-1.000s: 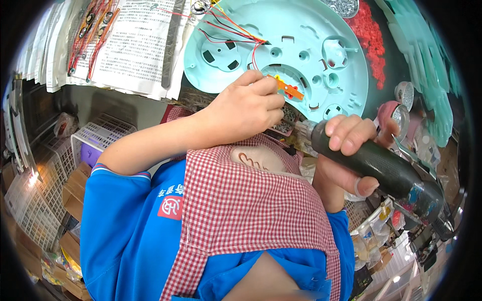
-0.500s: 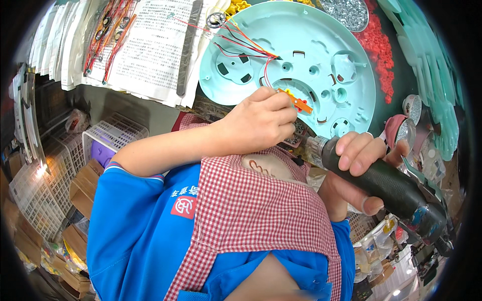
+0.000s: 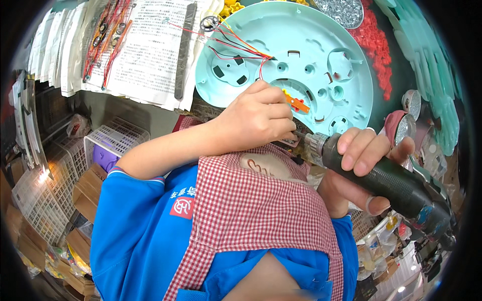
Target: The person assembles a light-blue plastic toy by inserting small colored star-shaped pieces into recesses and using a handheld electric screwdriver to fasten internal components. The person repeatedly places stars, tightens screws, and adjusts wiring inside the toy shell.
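Turquoise plastic fills the upper middle of the frame: this is the rounded housing, its bosses and recesses facing me. At its lower rim, near the centre of the frame, my left hand is curled with the fingertips turned from view, so I cannot tell what it pinches, if anything. Right of centre, my right hand grips a black power screwdriver, its bit pointing toward my left fingers; I cannot see where the tip ends.

From how things lie, I judge the housing only partly fitted. Red, black and yellow wires reach into it from 1 small round speaker, which lies beside its upper-left rim and looks not yet mounted. An orange strip sits over a red piece in the curved recess, just beside my left fingers; whether it is fastened I cannot tell. At least 2 round recesses, at the housing's left and lower right, show no part seated, so I take those as unfilled.

At the upper left, more wired speakers lie on printed sheets, apparently unused. Screws fill a dish at the top, beside a heap of small red parts.
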Demonstrator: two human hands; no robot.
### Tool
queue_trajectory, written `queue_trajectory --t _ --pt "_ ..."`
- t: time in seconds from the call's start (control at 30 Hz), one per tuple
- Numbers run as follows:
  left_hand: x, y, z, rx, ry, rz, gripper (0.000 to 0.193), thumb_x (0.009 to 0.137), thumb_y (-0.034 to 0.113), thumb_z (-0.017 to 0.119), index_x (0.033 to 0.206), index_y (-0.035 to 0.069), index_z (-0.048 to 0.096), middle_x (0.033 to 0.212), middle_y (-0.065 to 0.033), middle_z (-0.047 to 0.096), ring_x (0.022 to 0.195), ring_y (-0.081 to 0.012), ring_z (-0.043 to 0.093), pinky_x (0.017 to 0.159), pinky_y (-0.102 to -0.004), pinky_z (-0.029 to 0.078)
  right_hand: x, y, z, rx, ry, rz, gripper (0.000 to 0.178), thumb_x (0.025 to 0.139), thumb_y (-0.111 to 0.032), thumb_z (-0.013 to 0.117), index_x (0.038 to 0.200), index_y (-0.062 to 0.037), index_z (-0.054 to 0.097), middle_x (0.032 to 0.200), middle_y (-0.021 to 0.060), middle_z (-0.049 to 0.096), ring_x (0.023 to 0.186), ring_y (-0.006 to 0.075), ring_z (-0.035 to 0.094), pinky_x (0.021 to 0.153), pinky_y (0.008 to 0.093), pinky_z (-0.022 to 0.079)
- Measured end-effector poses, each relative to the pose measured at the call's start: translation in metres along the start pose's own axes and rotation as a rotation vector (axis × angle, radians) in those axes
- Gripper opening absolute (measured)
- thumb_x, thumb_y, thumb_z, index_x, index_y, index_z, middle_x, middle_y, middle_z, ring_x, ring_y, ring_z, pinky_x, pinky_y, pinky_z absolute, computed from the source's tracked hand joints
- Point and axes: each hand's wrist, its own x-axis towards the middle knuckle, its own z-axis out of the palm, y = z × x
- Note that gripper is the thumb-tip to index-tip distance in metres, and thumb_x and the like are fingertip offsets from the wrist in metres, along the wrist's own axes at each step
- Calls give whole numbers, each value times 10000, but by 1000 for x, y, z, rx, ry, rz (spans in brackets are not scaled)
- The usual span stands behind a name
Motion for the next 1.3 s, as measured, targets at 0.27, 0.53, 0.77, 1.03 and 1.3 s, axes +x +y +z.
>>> queue_trajectory --t 0.27,0.53,0.77,1.03,1.3 --pt "10 -1 -10 -113 -46 -153 302 599 210 843 852 103 717 863 -17 685 878 -202 628 756 -327 489 8 5 -7 23 -26 43 883 816 -602 675 1457 -84 358 830 28 543 724 162 529 724 343 436" --pt "3 -93 -95 117 233 -875 220 862 215 726 980 29 740 806 -61 735 754 -125 686 710 -233 506 21 6 -38 -124 -107 -33 852 839 -570 643 1446 -49 349 854 66 555 765 196 537 747 381 439" --pt "12 -69 -77 163 311 -562 174 782 106 767 951 108 726 776 46 704 645 -63 581 613 -225 428 14 11 -30 -282 101 153 993 730 -478 815 1360 79 289 815 138 637 726 237 638 708 353 548" --pt "39 -66 -65 402 161 -327 108 828 19 675 936 14 684 853 -117 673 763 -239 648 725 -340 500 12 15 -37 -248 74 270 904 731 -410 836 1337 62 359 826 114 631 765 200 638 713 296 540" --pt "47 -73 -72 272 327 -549 75 775 -4 688 849 6 684 824 -110 662 762 -260 640 698 -351 495 23 30 -59 -29 -87 207 983 759 -399 806 1436 71 270 810 110 622 705 190 619 699 332 533"
